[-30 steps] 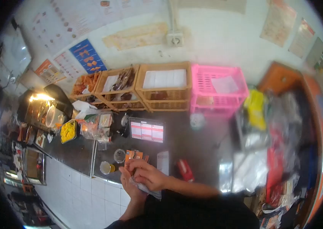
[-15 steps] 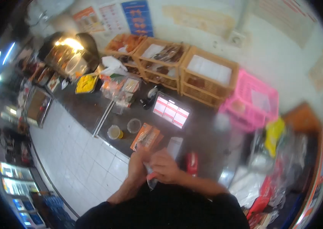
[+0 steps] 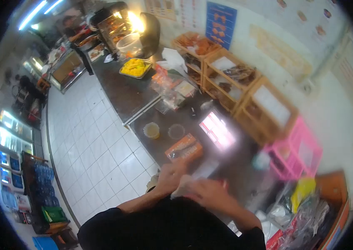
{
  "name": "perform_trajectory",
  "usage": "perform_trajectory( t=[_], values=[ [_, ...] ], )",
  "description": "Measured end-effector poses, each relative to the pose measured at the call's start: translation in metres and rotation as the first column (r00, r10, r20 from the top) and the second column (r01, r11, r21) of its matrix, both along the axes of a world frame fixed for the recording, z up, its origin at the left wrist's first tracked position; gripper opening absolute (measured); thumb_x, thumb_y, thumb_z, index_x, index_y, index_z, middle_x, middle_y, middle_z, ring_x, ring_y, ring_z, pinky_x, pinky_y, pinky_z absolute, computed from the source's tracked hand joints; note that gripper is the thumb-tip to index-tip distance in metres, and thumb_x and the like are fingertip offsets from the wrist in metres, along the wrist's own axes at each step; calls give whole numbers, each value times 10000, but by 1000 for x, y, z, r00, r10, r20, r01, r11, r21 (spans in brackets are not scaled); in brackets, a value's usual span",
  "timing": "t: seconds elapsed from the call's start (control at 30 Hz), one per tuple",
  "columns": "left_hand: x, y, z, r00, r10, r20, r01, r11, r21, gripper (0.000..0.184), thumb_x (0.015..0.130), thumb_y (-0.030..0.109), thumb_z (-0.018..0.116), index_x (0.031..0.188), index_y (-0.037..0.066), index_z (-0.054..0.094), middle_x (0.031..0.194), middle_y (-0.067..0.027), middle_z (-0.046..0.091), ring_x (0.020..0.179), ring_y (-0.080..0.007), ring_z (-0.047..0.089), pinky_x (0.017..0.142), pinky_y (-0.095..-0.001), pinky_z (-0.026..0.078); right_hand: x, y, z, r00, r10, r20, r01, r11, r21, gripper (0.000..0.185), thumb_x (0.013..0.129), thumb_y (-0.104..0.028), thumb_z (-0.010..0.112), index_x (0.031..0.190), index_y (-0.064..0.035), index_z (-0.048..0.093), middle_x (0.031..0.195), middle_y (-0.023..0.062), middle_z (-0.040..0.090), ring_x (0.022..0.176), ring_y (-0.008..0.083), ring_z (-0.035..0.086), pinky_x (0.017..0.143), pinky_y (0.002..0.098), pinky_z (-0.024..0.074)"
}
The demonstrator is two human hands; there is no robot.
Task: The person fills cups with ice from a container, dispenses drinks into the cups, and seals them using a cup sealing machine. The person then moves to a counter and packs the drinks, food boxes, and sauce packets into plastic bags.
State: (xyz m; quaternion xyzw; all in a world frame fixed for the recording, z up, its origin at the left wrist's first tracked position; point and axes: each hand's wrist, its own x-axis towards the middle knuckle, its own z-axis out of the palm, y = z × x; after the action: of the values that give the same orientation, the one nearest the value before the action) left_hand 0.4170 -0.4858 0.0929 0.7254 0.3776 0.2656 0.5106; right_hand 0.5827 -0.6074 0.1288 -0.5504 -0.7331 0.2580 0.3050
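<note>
My left hand (image 3: 173,174) is just below an orange box (image 3: 184,149) with a dark picture on its top. Motion blur smears its fingers, and I cannot tell whether they touch the box. A whitish, translucent plastic bag (image 3: 182,187) hangs close to my body between the hands. My right hand (image 3: 212,195) is closed on that bag, its fingers bent and partly blurred. Behind the right hand, a pale flat object (image 3: 205,167) lies on the dark counter (image 3: 137,89). A red item beside it is mostly hidden by the hand.
A cup of yellowish liquid (image 3: 152,130) and a clear round container (image 3: 176,131) stand beyond the box. Further back are a lit tablet (image 3: 218,131), a tray of yellow food (image 3: 135,67), wooden crates (image 3: 264,104) and a pink basket (image 3: 295,150). Plastic bags (image 3: 297,208) crowd the right.
My view has swung left, so the counter items appear further right. My hands, close together before over the clear bag, are now slightly further apart.
</note>
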Motion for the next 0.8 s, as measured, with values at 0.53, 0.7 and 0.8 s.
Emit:
perform_trajectory(
  t=[0.53,0.7,0.8],
  values=[
    [8,32,-5,692,291,660,529,418,-739,702,963,457,470,1517,53,320,1478,-184,452,1325,-314,484,1097,-444,402,-8,32,11,901,255,350,-357,895,268,341,861,-102,632,1203,-108,633,1312,158,571,1177,342,578,1046,438,455],
    [12,16,-11,637,401,659,476,468,-745,709,907,377,486,1494,3,348,1450,-196,487,1334,-314,479,1100,-451,389,-32,30,0,898,-396,192,323,890,323,284,818,-179,701,1087,-88,696,1318,161,578,1187,333,563,1026,516,413],
    [1,5,-24,749,481,455,233,451,-861,602,920,387,482,1394,16,465,1279,-162,605,1191,-301,577,1029,-448,445,-46,29,-80,956,-291,-30,292,940,179,262,794,-193,705,1031,-81,691,1336,148,576,1237,329,535,1035,559,390]
  ],
)
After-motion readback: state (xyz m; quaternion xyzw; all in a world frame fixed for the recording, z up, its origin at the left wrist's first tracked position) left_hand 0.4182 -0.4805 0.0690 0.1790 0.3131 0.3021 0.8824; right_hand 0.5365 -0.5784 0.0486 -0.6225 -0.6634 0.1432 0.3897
